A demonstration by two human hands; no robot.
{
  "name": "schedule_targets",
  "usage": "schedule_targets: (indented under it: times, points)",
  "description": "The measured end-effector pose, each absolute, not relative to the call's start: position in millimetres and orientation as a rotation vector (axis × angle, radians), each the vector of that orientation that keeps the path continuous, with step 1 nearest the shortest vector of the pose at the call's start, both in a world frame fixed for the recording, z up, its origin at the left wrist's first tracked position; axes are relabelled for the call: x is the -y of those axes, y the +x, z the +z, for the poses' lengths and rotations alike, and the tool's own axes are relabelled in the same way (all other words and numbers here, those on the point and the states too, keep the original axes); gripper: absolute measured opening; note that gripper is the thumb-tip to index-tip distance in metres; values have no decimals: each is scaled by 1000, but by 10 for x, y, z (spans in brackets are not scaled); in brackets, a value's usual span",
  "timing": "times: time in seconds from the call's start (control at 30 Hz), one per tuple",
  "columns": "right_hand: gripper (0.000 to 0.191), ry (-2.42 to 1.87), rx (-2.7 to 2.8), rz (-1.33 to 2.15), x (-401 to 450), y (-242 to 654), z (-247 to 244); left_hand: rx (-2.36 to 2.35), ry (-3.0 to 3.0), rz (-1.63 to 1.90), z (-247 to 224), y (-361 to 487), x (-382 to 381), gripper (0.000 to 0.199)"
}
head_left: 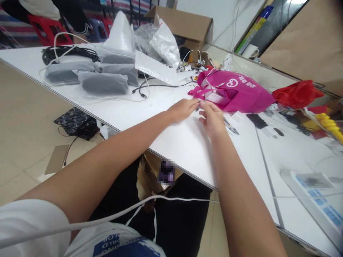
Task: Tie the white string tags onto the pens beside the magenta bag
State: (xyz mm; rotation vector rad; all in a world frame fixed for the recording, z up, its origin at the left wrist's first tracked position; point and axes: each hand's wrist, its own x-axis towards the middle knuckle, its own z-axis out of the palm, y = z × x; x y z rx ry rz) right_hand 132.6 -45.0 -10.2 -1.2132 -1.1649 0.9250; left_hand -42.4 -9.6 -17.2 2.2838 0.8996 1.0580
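Note:
Both my hands meet over the white table (171,142), just in front of a magenta bag (249,94) with white lettering. My left hand (183,109) has its fingers pressed together, their tips touching those of the other hand. My right hand (211,117) has thumb and forefinger pinched, the other fingers curled. Something small and dark shows at the fingertips, too small to make out. Slim pen-like items (230,126) lie beside my right wrist.
Grey wrapped packages (104,82), a black cable coil (71,54) and clear plastic wrap (164,41) lie at the back left. Black cable ends (143,95) lie nearer. A red bag (298,93) sits at the right. A white cable (118,213) crosses my lap.

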Motion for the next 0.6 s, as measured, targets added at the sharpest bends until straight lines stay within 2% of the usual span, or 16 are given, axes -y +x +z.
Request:
schedule_targets:
  times: [0.1,0.13,0.23,0.33,0.5,0.6]
  points:
    - [34,-1325,1348,655,401,1372,-222,-1005,2289,1077,-146,-470,67,40]
    - [37,-1373,1468,506,394,1363,-273,-1047,2299,1071,-138,-496,52,40]
    - [62,-1513,1890,131,397,1264,-416,-1173,2318,1065,-128,-598,-10,40]
    - [71,-1610,2085,25,401,1150,-486,-1322,2269,1116,-144,-700,-94,43]
    - [65,-1619,2085,-26,399,1150,-451,-1384,2231,1129,-210,-752,-194,47]
    - [54,-1611,2053,-89,421,1187,-427,-1365,2237,1142,-228,-738,-202,46]
